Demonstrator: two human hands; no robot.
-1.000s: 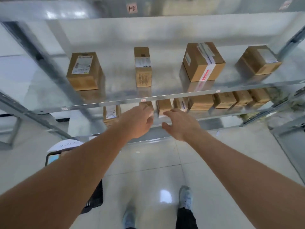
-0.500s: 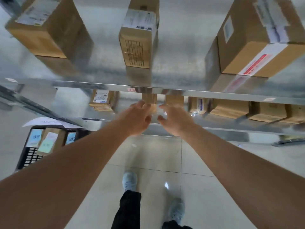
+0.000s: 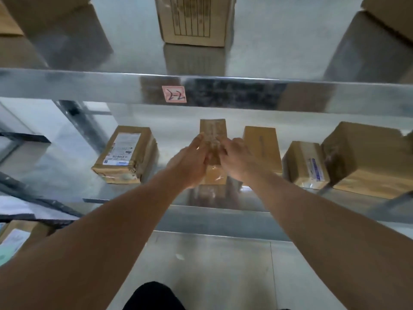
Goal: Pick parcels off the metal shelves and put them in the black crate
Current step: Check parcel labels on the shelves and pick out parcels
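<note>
The left hand [image 3: 190, 161] and the right hand [image 3: 239, 158] meet on a narrow parcel [image 3: 213, 135] standing on the lower shelf [image 3: 67, 175]. The left fingers [image 3: 197, 142] lie fairly straight along the parcel's left side, and the right fingers [image 3: 228, 145] curl against its right side, so the parcel is clasped between the two hands. Its taped front face shows below the hands, near the shelf's front edge. Motion blur hides the exact placing of the fingertips.

Just right of the parcel, behind the right hand, stands a plain box [image 3: 261, 146]. Farther right is a small box [image 3: 306, 164] with a blue-printed label, touching or almost touching a large box [image 3: 366, 157] at the right end. To the left, apart from the hands, lies a taped box [image 3: 126, 153] with a white barcode label on top.

Above, the upper shelf [image 3: 89, 86] shows its shiny front rim, which carries a pink tag [image 3: 174, 94] with handwriting. On that shelf a box with a printed grid [image 3: 193, 21] stands above the tag, with other boxes cut off at the left and right top corners.

At the lower left, labelled parcels [image 3: 15, 238] show at the frame's edge; their container is out of view. The floor [image 3: 212, 265] is pale tile, with a dark trouser leg [image 3: 154, 296] at the bottom.
</note>
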